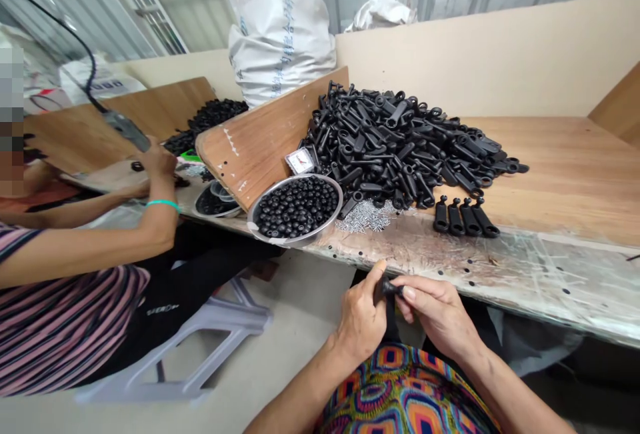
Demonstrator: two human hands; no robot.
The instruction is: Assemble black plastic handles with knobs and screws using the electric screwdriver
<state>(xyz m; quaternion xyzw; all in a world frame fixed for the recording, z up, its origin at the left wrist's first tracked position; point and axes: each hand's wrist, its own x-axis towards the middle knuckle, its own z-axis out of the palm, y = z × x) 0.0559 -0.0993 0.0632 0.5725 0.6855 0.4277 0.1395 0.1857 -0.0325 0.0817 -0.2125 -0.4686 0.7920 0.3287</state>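
Below the near edge of the worn wooden tabletop (550, 267), a small black plastic part (387, 287) lies crosswise, pinched between left hand (361, 321) and right hand (434, 311), both closed on it, equally near.

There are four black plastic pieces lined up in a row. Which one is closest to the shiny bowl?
The leftmost piece of the row, beside the little pile of screws. The other three lie farther right, away from the metal bowl of black balls.

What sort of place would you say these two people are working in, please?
Probably a small assembly workshop. A big pile of black plastic parts lies on the wooden bench, beside a metal bowl of black beads and a heap of small screws; a co-worker's hand holds a corded tool.
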